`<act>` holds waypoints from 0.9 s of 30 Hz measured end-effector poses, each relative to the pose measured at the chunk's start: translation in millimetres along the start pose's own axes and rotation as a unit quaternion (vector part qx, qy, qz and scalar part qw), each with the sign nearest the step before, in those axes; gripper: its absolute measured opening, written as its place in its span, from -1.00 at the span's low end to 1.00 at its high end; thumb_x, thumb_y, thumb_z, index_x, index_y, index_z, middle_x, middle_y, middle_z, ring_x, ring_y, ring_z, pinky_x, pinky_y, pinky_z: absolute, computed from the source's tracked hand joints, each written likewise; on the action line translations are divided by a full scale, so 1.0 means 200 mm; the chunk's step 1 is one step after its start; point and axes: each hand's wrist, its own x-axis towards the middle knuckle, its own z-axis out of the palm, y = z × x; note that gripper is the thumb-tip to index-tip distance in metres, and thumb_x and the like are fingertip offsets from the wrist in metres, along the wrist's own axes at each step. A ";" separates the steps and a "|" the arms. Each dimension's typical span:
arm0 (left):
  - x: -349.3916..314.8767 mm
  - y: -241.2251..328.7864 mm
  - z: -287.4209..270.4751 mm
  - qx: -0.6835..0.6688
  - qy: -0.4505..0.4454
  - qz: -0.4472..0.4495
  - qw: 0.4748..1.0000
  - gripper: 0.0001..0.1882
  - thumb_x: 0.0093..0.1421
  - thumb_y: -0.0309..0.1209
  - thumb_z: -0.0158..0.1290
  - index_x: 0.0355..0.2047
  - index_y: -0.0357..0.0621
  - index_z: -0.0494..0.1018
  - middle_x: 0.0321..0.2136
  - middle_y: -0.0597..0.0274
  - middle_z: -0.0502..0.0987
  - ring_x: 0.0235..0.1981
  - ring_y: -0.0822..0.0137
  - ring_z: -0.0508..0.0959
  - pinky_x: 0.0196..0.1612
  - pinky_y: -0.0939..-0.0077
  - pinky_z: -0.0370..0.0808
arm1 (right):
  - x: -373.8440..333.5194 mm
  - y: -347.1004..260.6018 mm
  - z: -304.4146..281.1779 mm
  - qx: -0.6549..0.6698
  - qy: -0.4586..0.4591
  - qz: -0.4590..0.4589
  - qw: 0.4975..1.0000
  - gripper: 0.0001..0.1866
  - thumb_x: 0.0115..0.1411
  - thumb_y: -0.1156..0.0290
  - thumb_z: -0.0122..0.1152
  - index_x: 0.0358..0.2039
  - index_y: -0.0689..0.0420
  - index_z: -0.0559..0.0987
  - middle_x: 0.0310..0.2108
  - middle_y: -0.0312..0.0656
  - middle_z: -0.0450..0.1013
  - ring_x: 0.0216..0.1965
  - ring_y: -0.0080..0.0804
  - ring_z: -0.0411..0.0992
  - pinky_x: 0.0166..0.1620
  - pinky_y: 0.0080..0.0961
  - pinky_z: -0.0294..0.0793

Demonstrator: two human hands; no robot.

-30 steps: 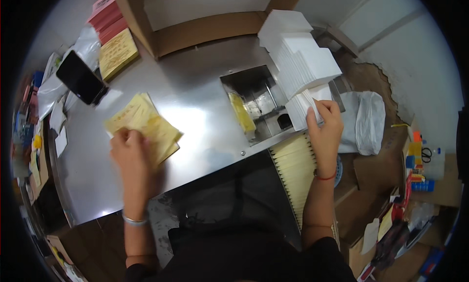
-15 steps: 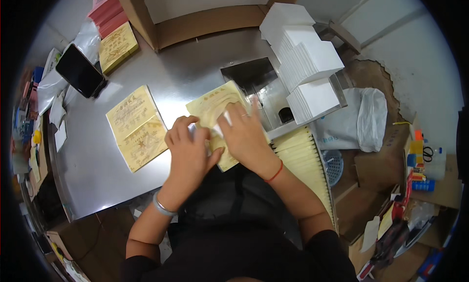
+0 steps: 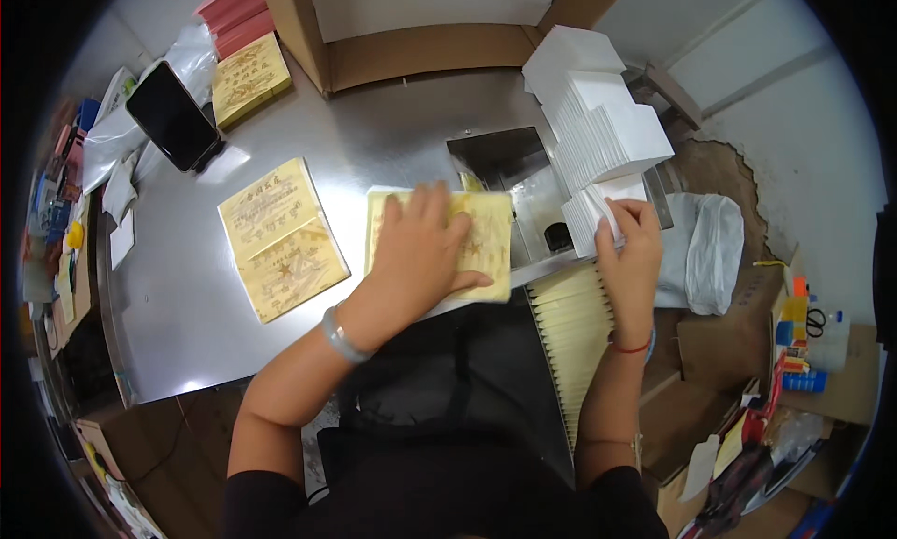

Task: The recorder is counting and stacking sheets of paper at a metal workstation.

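Observation:
My left hand (image 3: 416,259) lies with its fingers spread over a yellow printed paper (image 3: 491,226) near the table's front edge; the hand is slightly blurred and covers much of the print. White shows along the paper's edge. On the right, my right hand (image 3: 633,263) pinches a thin white folded paper (image 3: 603,212) at the near end of a stack of white folded papers (image 3: 621,133). A second yellow printed paper (image 3: 285,240), creased across its middle, rests flat to the left.
A metal table (image 3: 177,305) has a recessed opening (image 3: 500,147) beside the white stack. Cream pleated material (image 3: 570,329) stands below it. Behind are yellow paper bundles (image 3: 250,77), pink bundles (image 3: 234,21), a phone (image 3: 173,114) and a cardboard box (image 3: 420,58).
My right hand has left the yellow paper and reached right to the white stack. My left hand has flattened onto the paper, which now lies squarer to the table's edge. The view has shifted slightly.

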 end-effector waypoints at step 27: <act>-0.05 0.04 -0.01 -0.416 0.052 -0.252 0.872 -0.56 0.30 -0.35 -0.01 0.07 -0.32 0.13 -0.44 -0.18 0.54 -0.37 -0.17 0.57 -0.33 0.18 0.51 | -0.02 -0.44 0.43 0.112 -0.102 -0.011 0.988 -0.78 0.12 0.30 0.20 -0.35 0.21 0.53 -0.36 0.02 0.50 -0.33 0.05 0.49 -0.29 -0.15 0.47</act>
